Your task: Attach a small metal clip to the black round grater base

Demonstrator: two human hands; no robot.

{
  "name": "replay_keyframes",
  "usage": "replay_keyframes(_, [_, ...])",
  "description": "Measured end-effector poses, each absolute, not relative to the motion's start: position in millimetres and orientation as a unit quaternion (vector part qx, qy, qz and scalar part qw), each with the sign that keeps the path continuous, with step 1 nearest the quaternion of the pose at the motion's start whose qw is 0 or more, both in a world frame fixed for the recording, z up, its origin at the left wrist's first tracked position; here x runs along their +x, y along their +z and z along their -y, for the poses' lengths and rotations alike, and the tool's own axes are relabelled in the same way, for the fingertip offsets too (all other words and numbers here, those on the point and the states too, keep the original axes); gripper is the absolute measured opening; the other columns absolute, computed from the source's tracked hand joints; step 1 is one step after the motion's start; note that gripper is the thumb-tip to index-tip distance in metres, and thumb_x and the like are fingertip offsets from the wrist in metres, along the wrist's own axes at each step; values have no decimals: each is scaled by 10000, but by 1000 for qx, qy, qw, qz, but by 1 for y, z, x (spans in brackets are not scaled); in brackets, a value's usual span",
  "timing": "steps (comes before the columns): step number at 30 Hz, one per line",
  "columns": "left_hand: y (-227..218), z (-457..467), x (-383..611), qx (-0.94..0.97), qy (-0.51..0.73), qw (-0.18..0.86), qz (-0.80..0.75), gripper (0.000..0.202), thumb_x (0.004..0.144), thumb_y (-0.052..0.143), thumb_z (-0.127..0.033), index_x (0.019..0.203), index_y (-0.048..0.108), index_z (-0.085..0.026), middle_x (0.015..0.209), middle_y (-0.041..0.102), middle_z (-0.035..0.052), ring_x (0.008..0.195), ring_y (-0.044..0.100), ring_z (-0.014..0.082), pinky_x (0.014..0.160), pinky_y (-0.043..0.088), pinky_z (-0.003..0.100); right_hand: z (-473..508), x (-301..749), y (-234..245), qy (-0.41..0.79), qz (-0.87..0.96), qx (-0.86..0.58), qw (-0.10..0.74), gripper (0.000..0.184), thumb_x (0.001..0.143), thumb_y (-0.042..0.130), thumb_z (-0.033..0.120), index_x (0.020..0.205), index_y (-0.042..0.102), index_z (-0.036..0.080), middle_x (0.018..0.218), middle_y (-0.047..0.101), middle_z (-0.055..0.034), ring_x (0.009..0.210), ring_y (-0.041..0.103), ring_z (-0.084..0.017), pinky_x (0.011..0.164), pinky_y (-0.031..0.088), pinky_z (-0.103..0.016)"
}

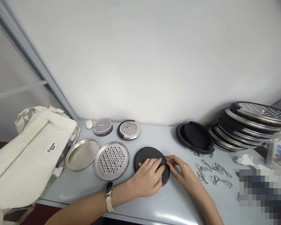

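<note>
Work state, judged from how the parts lie:
- The tall leaning stack of rimmed discs [248, 125], steel grater faces among black ones, sits far right, well apart from you.
- A short pile of black lids [194, 136] lies just left of it, untouched.
- One perforated steel disc [111, 160] and one plain steel plate [82, 154] lie loose side by side, left of your hands.
- Two small grater units [129, 129] by the wall look put together.
- The black disc [145, 154] lies flat at centre front, under your hands. It is the only piece in hand, so most of the stock reads as not yet handled.
- Loose wire clips [213, 173] are scattered to your right.

Hands:
- Your left hand [147, 179] lies palm down on the black disc, fingers stretched out close together, pressing and gripping nothing.
- Your right hand [184, 175] has thumb and forefinger pinched together at the disc's right rim, on what looks like a small metal clip [166, 160]. Whether it is seated on the rim cannot be told.

Surface and room:
- A plain white wall [154, 62] fills the background, with a grey metal frame [32, 59] slanting down at left.
- The grey table [178, 200] is smooth and slightly glossy.
- A cream canvas bag [25, 147] slumps over its left end.
- A small pale egg-shaped object [89, 124] sits by the wall.
</note>
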State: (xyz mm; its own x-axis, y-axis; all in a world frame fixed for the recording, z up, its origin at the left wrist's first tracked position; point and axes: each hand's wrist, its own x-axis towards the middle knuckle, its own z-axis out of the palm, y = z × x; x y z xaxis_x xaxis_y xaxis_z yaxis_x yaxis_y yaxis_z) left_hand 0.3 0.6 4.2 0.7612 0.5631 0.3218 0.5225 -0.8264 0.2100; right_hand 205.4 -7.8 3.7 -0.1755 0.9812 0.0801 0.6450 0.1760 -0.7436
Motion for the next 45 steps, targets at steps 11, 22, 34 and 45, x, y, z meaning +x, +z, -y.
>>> replay_keyframes(11, [10, 0, 1, 937, 184, 48, -294, 375, 912, 410, -226, 1258, 489, -104, 1343, 481, 160, 1184, 474, 283, 964, 411, 425, 7, 202, 9, 284, 706, -576, 299, 253, 921, 417, 316, 1091, 555, 189, 768, 618, -23, 732, 620, -190, 728, 495, -310])
replay_keyframes(22, [9, 0, 1, 936, 183, 54, -297, 384, 910, 417, -229, 1267, 487, -105, 1345, 477, 154, 1182, 472, 286, 974, 404, 425, 8, 200, 14, 288, 703, -582, 290, 258, 919, 417, 323, 1090, 556, 189, 705, 584, 0, 675, 603, -178, 692, 489, -284])
replay_keyframes(34, [9, 1, 1, 934, 195, 50, -295, 377, 906, 429, -233, 1256, 491, -108, 1332, 492, 156, 1202, 465, 276, 988, 393, 418, 9, 197, 17, 283, 702, -582, 297, 247, 909, 432, 324, 1079, 556, 194, 679, 572, 4, 651, 589, -173, 678, 498, -280])
replay_keyframes(45, [9, 0, 1, 935, 188, 48, -297, 377, 901, 426, -229, 1252, 488, -104, 1343, 480, 159, 1192, 467, 283, 971, 398, 418, 9, 197, 16, 282, 700, -582, 302, 268, 902, 440, 353, 1080, 565, 196, 690, 591, -3, 656, 597, -174, 688, 511, -279])
